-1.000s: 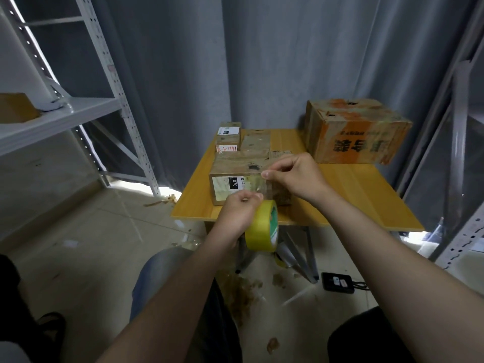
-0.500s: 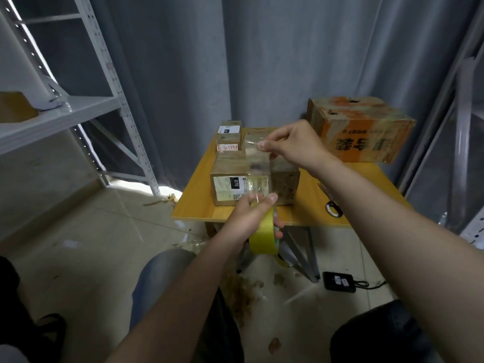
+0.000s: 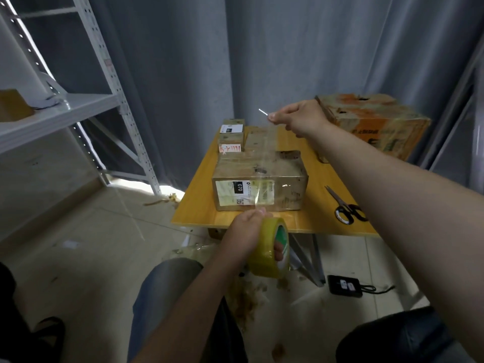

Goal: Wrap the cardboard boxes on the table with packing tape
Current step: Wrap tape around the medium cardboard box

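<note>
A brown cardboard box (image 3: 285, 174) with a white label on its front face sits near the front edge of the yellow table (image 3: 199, 205). My left hand (image 3: 246, 229) grips a roll of clear yellowish packing tape (image 3: 269, 248) just below the table's front edge. My right hand (image 3: 298, 119) pinches the free tape end high above the far side of the box. The clear tape strip (image 3: 263, 158) stretches between both hands over the box.
Black-handled scissors (image 3: 345, 205) lie on the table at right. Small boxes (image 3: 231, 137) sit behind the main box and a large orange-printed box (image 3: 377, 121) at back right. A metal shelf (image 3: 57, 111) stands left. A black device (image 3: 344, 285) lies on the floor.
My right hand has pulled the tape end up and away from the box front to high above its far side, lengthening the strip. My left hand has kept the roll at the table edge.
</note>
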